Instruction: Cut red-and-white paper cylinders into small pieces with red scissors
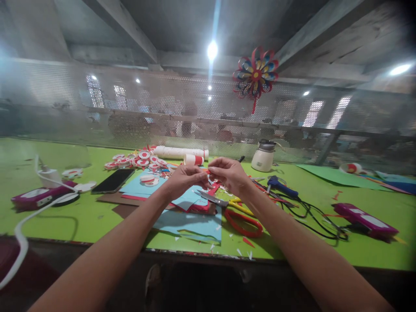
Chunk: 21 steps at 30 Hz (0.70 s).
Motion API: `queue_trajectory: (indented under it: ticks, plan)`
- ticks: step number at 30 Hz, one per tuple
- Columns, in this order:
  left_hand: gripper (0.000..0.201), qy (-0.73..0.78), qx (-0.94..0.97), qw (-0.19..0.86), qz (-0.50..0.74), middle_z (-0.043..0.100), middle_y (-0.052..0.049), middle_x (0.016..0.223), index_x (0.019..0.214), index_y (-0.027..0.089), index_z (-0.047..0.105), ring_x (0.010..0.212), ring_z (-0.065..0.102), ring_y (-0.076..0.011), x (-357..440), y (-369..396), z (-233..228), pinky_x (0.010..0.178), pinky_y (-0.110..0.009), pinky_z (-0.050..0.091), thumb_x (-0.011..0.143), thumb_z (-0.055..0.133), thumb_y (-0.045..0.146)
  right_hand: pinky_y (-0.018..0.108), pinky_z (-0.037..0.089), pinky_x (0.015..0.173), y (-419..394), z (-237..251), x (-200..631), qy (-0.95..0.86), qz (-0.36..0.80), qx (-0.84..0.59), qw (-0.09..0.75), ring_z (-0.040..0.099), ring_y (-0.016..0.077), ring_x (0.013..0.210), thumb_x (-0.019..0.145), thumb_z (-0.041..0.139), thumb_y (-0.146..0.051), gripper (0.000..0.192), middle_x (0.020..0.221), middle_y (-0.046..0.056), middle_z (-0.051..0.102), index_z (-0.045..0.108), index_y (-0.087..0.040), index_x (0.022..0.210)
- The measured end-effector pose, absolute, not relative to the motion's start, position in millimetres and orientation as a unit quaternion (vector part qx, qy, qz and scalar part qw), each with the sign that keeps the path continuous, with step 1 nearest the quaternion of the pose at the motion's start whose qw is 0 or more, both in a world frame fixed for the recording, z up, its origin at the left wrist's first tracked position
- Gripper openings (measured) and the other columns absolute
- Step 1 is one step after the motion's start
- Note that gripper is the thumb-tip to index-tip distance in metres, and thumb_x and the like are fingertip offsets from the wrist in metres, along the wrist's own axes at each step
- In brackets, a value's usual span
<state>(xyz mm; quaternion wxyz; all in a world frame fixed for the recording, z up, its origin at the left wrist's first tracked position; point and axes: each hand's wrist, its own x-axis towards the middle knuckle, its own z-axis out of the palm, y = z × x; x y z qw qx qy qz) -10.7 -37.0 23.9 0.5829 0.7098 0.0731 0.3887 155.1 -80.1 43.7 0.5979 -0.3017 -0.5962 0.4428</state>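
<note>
My left hand (186, 177) and my right hand (230, 175) meet above the middle of the table, fingertips pinched together. A small red piece (207, 171), seemingly paper, shows between them; the fingers hide most of it. Just below lie scissors (243, 223) with a red and a yellow handle, their blades resting over blue and red paper sheets (191, 219). Beyond my left hand are a roll with a red band (194, 160) and a small stack of white-and-red discs (149, 179).
A phone (113, 181), a pile of red-and-white discs (143, 160) and a purple power strip (43, 195) are to the left. To the right lie a blue glue gun (283, 186), black cables (312, 216) and another purple strip (365, 220). A white jug (263, 157) stands behind; a paper flower (256, 76) hangs above.
</note>
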Motion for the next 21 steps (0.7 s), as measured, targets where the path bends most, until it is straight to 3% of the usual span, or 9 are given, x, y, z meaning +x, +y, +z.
queue_trajectory:
  ticks: [10, 21]
  plan:
    - [0.021, 0.108, 0.696, 0.588, 0.397, 0.067, -0.010, 0.075, 0.079, 0.009, 0.063, 0.067, 0.062, -0.0169, -7.4, -33.5, 20.4, 0.065, -0.031, 0.047, 0.076, 0.059, 0.029, 0.022, 0.040, 0.045, -74.8, 39.0, 151.8, -0.660, 0.264, -0.358, 0.605, 0.051, 0.0087, 0.046, 0.064, 0.067, -0.018, 0.007, 0.052, -0.004, 0.058, 0.064, -0.015, 0.069]
    - [0.024, 0.138, 0.720, 0.545, 0.406, 0.066, -0.007, 0.063, 0.075, 0.009, 0.060, 0.055, 0.056, -0.0114, -4.9, -31.3, 18.5, 0.054, -0.025, 0.043, 0.075, 0.061, 0.033, 0.022, 0.041, 0.047, -73.5, 35.2, 149.6, -0.688, 0.171, -0.400, 0.581, 0.051, 0.0090, 0.049, 0.068, 0.059, -0.014, 0.003, 0.055, -0.003, 0.056, 0.061, -0.014, 0.070]
